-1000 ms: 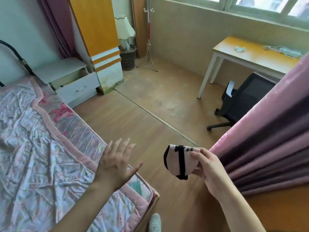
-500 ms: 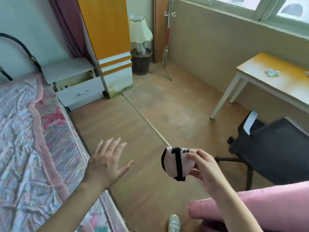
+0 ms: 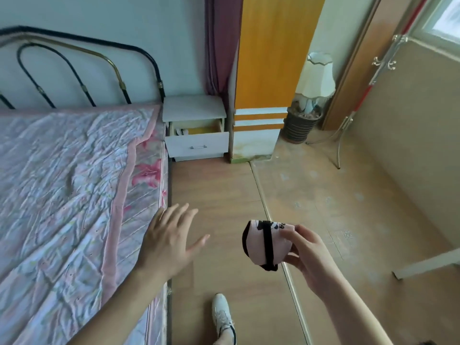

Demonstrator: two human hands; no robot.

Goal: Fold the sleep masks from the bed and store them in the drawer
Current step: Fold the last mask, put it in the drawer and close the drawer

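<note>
Head view shows the right hand (image 3: pixel 307 255) pinching a folded pink sleep mask (image 3: pixel 263 241) in the air above the floor, well short of the open drawer (image 3: pixel 196 143). It looks light, soft and springy; gripping across the fold should keep it closed. The left hand (image 3: pixel 169 241) is spread, empty.

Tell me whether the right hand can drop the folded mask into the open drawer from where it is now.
Probably not yet: the right hand holds the folded sleep mask well short of the open drawer. Bare floor lies between.
</note>
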